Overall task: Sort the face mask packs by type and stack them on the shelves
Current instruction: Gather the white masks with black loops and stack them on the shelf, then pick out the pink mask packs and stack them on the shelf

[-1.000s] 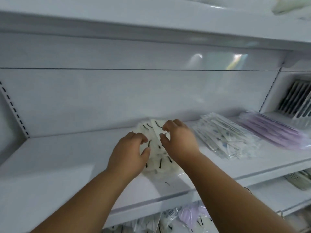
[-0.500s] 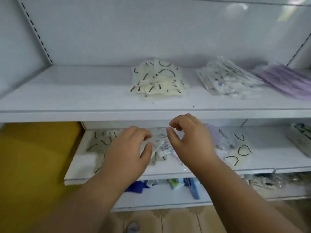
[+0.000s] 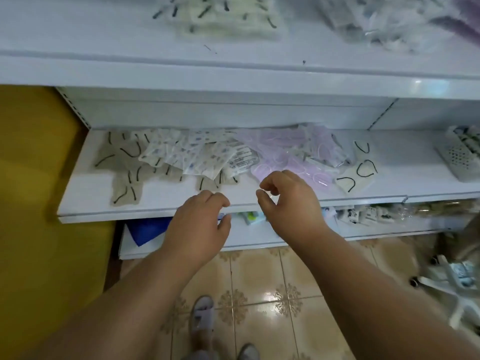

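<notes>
Mixed mask packs lie on the middle shelf (image 3: pixel 161 203): beige packs with black ear loops (image 3: pixel 124 162) at left, clear packs with blue print (image 3: pixel 192 154) in the middle, lilac packs (image 3: pixel 293 152) right of them, and more beige packs (image 3: pixel 359 172) further right. Both hands hover empty at this shelf's front edge. My left hand (image 3: pixel 200 224) has loosely curled fingers. My right hand (image 3: pixel 288 203) hangs with its fingers curled, just before the lilac packs. On the upper shelf (image 3: pixel 104 61) sit sorted stacks: beige (image 3: pixel 223 16) and clear (image 3: pixel 376 19).
A white perforated basket (image 3: pixel 462 157) stands at the middle shelf's right end. The bottom shelf holds a blue item (image 3: pixel 145 229) and small boxes (image 3: pixel 363 216). A yellow wall (image 3: pixel 33 203) is at left. Tiled floor, my slippered feet (image 3: pixel 202 315) and a white chair base (image 3: pixel 452 287) lie below.
My view dropped from the upper shelf to the middle shelf. Both hands left the beige stack above, came down empty and now hover at the mixed pile.
</notes>
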The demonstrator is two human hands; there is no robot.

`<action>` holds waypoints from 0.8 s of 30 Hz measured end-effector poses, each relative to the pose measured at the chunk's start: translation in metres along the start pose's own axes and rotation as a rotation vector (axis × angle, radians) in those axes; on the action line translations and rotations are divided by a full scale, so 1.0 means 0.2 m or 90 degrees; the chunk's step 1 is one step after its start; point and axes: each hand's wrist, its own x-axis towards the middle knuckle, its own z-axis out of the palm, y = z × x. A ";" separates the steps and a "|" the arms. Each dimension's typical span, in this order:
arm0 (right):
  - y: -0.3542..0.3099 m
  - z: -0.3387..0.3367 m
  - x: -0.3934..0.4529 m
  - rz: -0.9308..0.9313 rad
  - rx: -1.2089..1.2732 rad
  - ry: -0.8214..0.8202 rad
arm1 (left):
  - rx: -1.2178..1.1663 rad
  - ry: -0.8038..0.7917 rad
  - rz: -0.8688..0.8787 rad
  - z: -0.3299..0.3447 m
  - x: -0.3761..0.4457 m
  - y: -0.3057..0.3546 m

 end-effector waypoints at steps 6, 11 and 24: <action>0.31 0.02 0.06 0.079 -0.035 -0.040 | -0.044 -0.067 -0.008 0.28 0.20 0.10; 0.69 0.00 0.18 0.127 -0.052 -0.085 | -0.061 -0.095 -0.046 0.52 0.36 0.22; 1.72 0.15 0.74 0.057 -0.189 -0.337 | 0.035 -0.100 -0.200 1.19 0.73 0.74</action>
